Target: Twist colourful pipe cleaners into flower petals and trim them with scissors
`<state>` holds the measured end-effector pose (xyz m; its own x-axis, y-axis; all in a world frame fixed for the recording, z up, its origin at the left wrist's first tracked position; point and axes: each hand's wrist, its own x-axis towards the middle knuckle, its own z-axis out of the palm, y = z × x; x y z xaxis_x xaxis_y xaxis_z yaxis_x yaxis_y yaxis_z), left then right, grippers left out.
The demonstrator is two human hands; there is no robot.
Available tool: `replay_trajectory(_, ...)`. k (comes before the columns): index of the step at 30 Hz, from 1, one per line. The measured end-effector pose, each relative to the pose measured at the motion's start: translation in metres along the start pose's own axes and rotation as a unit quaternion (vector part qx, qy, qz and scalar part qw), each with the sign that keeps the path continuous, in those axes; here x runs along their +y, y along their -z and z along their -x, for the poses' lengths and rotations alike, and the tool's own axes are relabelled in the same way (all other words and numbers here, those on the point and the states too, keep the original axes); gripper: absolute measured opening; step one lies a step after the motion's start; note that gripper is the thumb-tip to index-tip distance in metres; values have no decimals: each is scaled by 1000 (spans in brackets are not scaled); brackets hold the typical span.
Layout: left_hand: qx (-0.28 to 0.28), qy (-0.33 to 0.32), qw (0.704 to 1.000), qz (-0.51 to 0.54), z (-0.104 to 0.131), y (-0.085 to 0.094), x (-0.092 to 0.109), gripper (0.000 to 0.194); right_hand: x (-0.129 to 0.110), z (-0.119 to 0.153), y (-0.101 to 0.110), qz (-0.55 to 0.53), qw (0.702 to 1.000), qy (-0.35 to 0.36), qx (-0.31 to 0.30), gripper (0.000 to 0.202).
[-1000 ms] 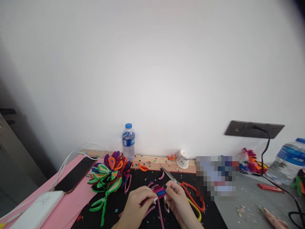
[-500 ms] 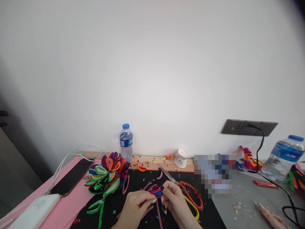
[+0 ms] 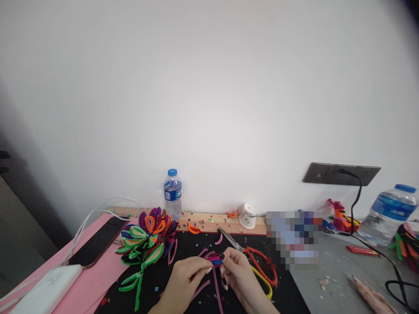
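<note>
Magenta-and-blue fuzzy pipe-cleaner piece [image 3: 216,261] sits pinched between the left hand [image 3: 188,279] and right hand [image 3: 236,272], above a black mat [image 3: 153,301]; it looks partly formed, with loose pink stems [image 3: 217,290] apparently unattached beneath.

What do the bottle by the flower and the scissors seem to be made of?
The bottle looks like thin clear plastic, glossy and see-through around its label. The scissors seem to have bare metal blades, judging by their grey sheen, and smooth orange handles, probably plastic.
</note>
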<state>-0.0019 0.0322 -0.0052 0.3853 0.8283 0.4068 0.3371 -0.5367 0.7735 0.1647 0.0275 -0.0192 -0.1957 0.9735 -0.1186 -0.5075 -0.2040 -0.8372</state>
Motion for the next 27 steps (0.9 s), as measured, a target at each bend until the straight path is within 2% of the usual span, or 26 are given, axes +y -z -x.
replay_trajectory(4,-11,24,1000,5,-1,1,4,24,-2,0,-1,-1,1000,6,-4,27)
replay_trajectory(12,-7,47,999,16,-1,0,-3,23,0,1,1,-4,1000,2,-9,25)
replay_trajectory(14,-8,70,996,50,-2,-1,-2,24,0,0,2,-3,1000,9,-7,25)
replay_trajectory(18,-36,133,973,186,-4,-2,0,41,0,-1,1,19,999,33,11,27)
replay_trajectory(22,-53,132,970,195,-3,-5,-1,30,0,0,-3,54,998,32,18,28)
replay_trajectory(27,-56,150,971,179,-3,-5,-5,29,0,1,-6,78,996,30,11,30)
